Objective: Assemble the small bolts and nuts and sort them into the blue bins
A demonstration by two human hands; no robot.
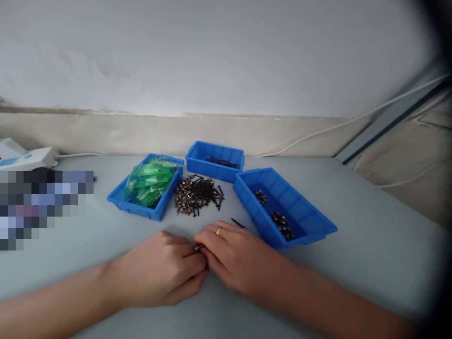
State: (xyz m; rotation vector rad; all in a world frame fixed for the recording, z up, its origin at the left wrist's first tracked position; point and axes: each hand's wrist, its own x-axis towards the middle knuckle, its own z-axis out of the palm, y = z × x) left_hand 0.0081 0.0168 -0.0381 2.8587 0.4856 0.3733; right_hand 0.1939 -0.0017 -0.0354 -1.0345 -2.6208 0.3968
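My left hand [169,270] and my right hand [233,254] meet at the front middle of the table, both with curled fingers. Between their fingertips shows the end of a small bunch of dark metal screws [198,247]; most of it is hidden by the fingers, so their number cannot be told. A gold ring sits on a finger of the right hand. Just beyond the hands lies a heap of loose screws [197,193], dark and brassy. One single dark screw [238,222] lies apart, beside the right hand's knuckles.
A blue bin [136,207] at left holds green plastic packets [151,181]. Behind the heap, another blue bin [215,167] contains dark screws. The right blue bin [300,207] has two clusters of small metal parts [282,226]. A white power strip [31,157] stands far left, near the wall.
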